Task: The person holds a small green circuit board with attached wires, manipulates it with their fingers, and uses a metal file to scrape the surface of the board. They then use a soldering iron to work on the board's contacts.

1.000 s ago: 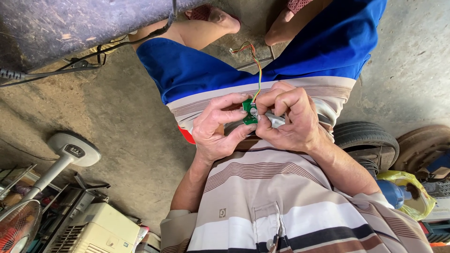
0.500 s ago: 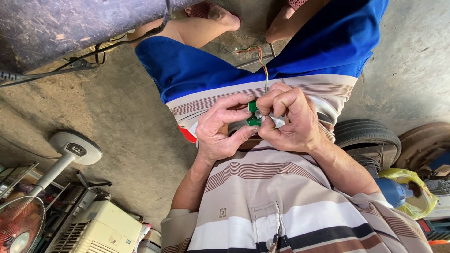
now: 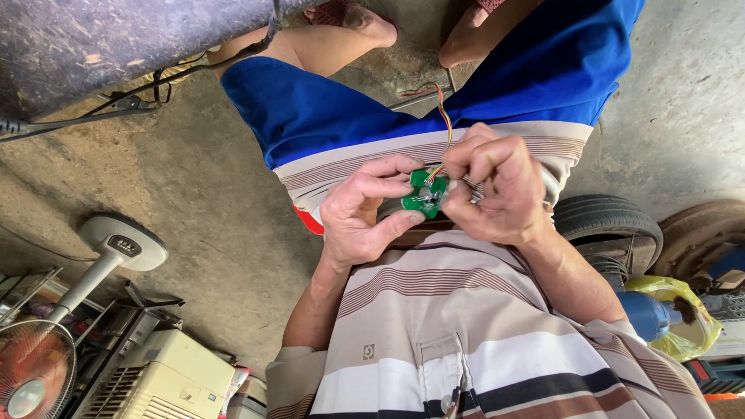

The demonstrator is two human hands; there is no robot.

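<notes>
A small round green circuit board [image 3: 423, 194] sits between both hands above my lap. My left hand [image 3: 361, 217] pinches its left edge between thumb and forefinger. My right hand [image 3: 497, 190] is closed over the board's right side, fingers curled tight; a bit of grey metal shows under them. A thin bundle of coloured wires [image 3: 445, 116] runs from the board up over my blue shorts [image 3: 334, 116]. My striped shirt [image 3: 466, 341] fills the bottom of the view.
On the concrete floor to the left are a standing fan's base [image 3: 116, 244], its caged head [image 3: 31, 372] and a cream appliance [image 3: 155, 380]. A tyre [image 3: 613, 225] and a yellow bag [image 3: 675, 318] lie at right. A dark bench [image 3: 116, 39] with a black cable [image 3: 116, 109] is at top left.
The board has turned a little, so more of its green face shows. My right fingers have closed further over the grey metal piece. Both hands stay at my lap.
</notes>
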